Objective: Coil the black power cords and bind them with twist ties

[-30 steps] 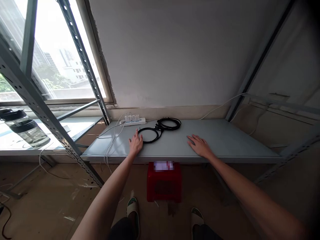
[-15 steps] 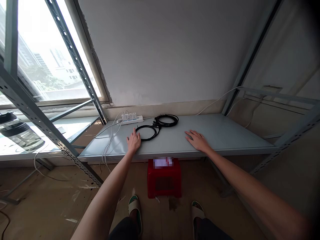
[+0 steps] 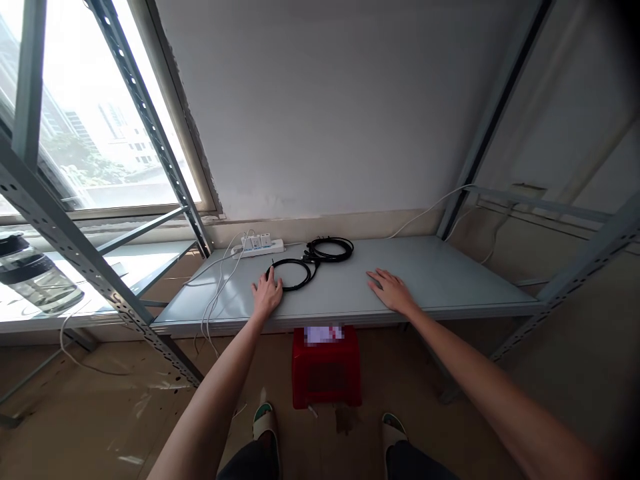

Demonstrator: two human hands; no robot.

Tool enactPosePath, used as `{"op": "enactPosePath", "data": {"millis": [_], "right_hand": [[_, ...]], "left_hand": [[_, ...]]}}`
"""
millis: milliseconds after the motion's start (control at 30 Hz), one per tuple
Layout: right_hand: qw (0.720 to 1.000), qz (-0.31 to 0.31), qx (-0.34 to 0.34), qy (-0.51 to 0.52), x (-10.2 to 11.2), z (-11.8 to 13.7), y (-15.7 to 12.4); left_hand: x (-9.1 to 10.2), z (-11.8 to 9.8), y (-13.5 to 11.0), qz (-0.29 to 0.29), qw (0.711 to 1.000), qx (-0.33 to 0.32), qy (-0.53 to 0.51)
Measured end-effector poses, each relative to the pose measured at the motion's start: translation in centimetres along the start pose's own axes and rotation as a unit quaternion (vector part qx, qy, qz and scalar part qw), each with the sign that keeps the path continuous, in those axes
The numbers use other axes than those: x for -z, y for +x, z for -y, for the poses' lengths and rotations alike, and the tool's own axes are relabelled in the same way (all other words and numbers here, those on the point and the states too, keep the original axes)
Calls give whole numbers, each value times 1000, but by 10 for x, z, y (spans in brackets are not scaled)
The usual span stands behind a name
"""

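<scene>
My left hand [image 3: 267, 294] rests on the grey shelf [image 3: 340, 293], fingers apart, at the left side of a black coiled cable [image 3: 303, 285]. Its fingertips meet or overlap the edge of that loop; whether they press on it I cannot tell. Behind it and slightly right lies a second, thicker black cable coil [image 3: 345, 257], touching or nearly touching the first. Farther right, my right hand [image 3: 391, 291] lies palm down on the shelf surface with its fingers spread, apart from both coils and holding nothing.
A white power strip [image 3: 260, 250] with plugs and white cords sits at the back left. Metal posts [image 3: 145, 127] frame the shelf. Under its front edge stands a red plastic stool [image 3: 326, 373]. A clear jug [image 3: 43, 280] is on the left-hand shelf.
The view has shifted slightly, so the shelf appears a little lower. Both hands stay in nearly the same places on the shelf, and the cable coils lie as before.
</scene>
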State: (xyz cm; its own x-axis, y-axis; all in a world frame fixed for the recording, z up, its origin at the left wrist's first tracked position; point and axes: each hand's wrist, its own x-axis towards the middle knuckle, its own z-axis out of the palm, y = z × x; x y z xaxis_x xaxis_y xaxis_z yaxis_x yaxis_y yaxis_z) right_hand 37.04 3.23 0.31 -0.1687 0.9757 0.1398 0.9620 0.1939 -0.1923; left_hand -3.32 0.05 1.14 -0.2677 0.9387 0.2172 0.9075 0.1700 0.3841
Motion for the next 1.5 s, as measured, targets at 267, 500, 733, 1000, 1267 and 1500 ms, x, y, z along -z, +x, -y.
{"op": "enactPosePath", "data": {"millis": [267,500,733,1000,1267,1500], "right_hand": [[1000,6,-10,-7,3,4,-1],[1000,9,-8,-3,7,5,-5],[1000,7,-7,2,8,6,-6],[1000,0,-8,11,11,7,-4],[1000,-1,-7,16,10,6,-3],[1000,1,-14,26,7,1,-2]], "left_hand": [[-3,-3,-2,19,999,-31,10],[-6,-2,0,40,998,-48,29],[-1,-4,-2,51,997,-51,31],[11,-11,-15,-30,988,-153,18],[32,3,-27,107,949,-285,85],[24,-15,-30,88,970,-173,148]]}}
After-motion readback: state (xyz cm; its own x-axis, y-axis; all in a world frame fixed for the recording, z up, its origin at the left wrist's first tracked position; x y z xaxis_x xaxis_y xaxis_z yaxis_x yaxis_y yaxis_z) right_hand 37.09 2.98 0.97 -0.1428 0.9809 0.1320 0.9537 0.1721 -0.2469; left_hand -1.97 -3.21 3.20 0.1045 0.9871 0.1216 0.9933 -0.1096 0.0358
